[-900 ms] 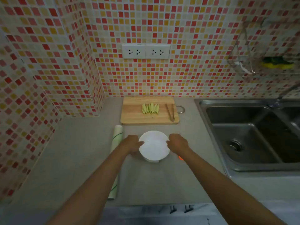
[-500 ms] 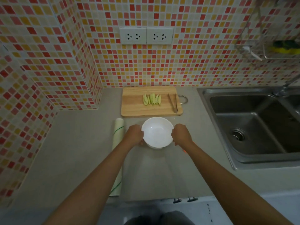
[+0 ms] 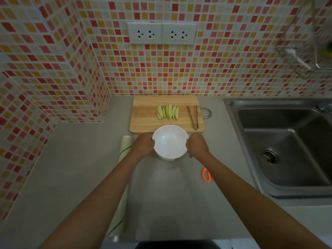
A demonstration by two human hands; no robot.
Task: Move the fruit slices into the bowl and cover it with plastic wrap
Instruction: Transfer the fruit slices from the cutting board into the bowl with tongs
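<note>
Currently: round white ceramic bowl (image 3: 170, 141), empty, clasped at its rim between left hand (image 3: 143, 144) and right hand (image 3: 197, 146), touching the wooden cutting board's (image 3: 143, 114) front edge. Pale green fruit slices (image 3: 168, 111) untransferred beside metal tongs (image 3: 194, 116). Next, probably: take tongs.

White bowl (image 3: 170, 142), green fruit slices (image 3: 168, 112), orange-red mosaic tiles (image 3: 224, 72).

This is a home kitchen. A grey countertop (image 3: 71, 168) runs under walls of small red, orange and cream mosaic tile (image 3: 224, 69), with twin wall sockets (image 3: 161, 33) at 12 o'clock. A steel sink (image 3: 287, 150) lies at 3 o'clock, a wire rack (image 3: 301, 38) hangs at 2 o'clock, and a wooden cutting board (image 3: 143, 114) sits against the wall at 12 o'clock.
</note>
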